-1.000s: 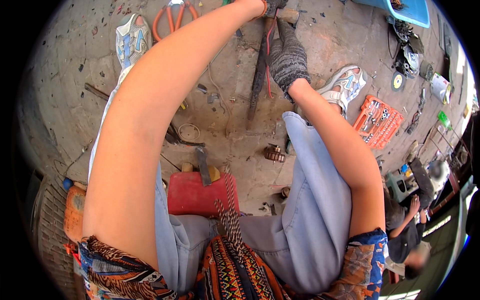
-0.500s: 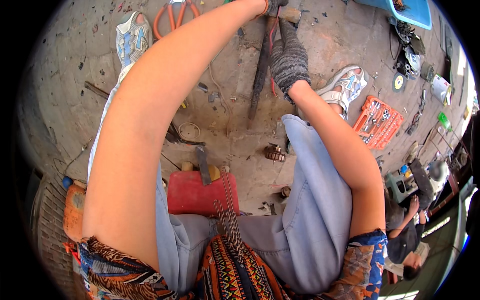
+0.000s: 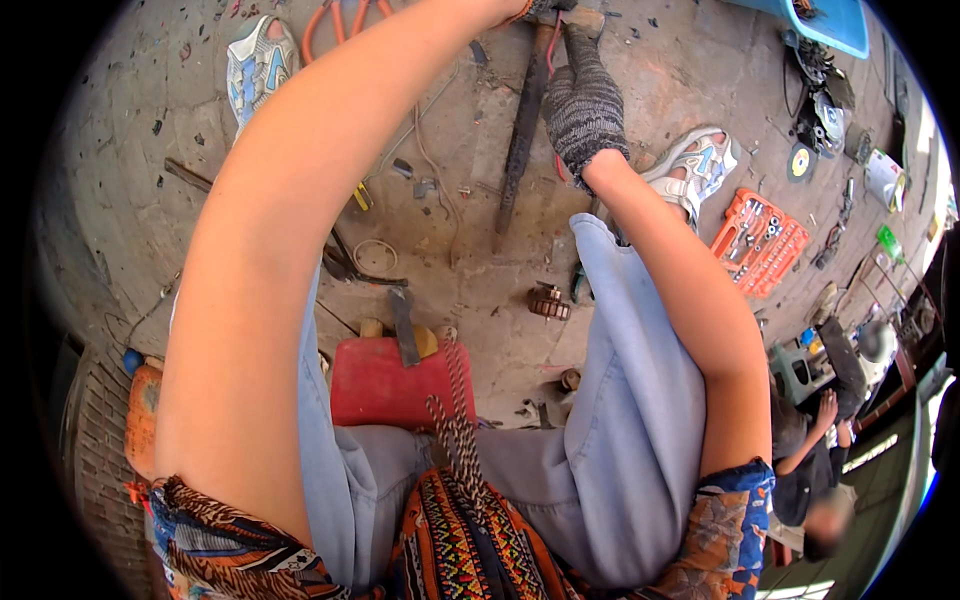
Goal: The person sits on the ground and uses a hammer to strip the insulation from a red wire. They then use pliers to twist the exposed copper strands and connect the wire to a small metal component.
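Observation:
At the top edge, my left hand [image 3: 545,8] in a dark glove is mostly cut off, so its fingers do not show. My right hand [image 3: 588,105], in a grey knitted glove, reaches forward with its fingers close together, closed near the top edge; whatever they grip is hidden. A thin red wire [image 3: 552,55] runs past its fingers and shows again below the palm. Just left of this hand, a long dark bar [image 3: 520,140] lies on the ground. A tan, wood-like piece [image 3: 583,20] sits by the fingertips.
An orange socket set [image 3: 758,242] lies open beyond my right foot. Between my legs are a small motor rotor [image 3: 549,302], a red box-like object [image 3: 375,390] and a flat metal piece [image 3: 404,325]. Orange-handled pliers [image 3: 338,22] lie near my left foot. Another person [image 3: 805,490] sits at right.
My view has shifted slightly, and the orange-handled pliers sit higher in it. Both hands stay near the top edge; the right one appears slightly farther right.

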The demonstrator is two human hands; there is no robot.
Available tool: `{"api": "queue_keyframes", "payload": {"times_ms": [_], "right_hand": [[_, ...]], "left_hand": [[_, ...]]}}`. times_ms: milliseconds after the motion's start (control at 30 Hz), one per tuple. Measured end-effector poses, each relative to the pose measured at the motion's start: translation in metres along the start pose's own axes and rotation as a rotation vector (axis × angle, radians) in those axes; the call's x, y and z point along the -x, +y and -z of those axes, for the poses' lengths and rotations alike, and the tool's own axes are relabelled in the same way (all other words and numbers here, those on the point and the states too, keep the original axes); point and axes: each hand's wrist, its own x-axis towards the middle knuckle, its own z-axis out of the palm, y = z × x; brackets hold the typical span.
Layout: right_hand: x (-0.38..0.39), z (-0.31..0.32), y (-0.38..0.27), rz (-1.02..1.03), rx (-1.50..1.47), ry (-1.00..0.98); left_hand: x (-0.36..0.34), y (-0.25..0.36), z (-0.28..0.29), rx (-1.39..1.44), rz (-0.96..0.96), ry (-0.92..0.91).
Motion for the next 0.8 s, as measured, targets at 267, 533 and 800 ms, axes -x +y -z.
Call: {"api": "queue_keyframes", "payload": {"times_ms": [267, 533, 800], "right_hand": [[0.003, -0.001, -0.002, 0.046, 0.027, 0.061], [0.008, -0.006, 0.003, 0.042, -0.012, 0.035], [0.015, -0.010, 0.007, 0.047, -0.032, 0.047]], "left_hand": [[0.000, 0.001, -0.006, 0.130, 0.055, 0.024], [0.004, -0.001, -0.003, 0.105, 0.018, 0.048], [0.002, 0.001, -0.004, 0.102, 0.039, 0.028]]}}
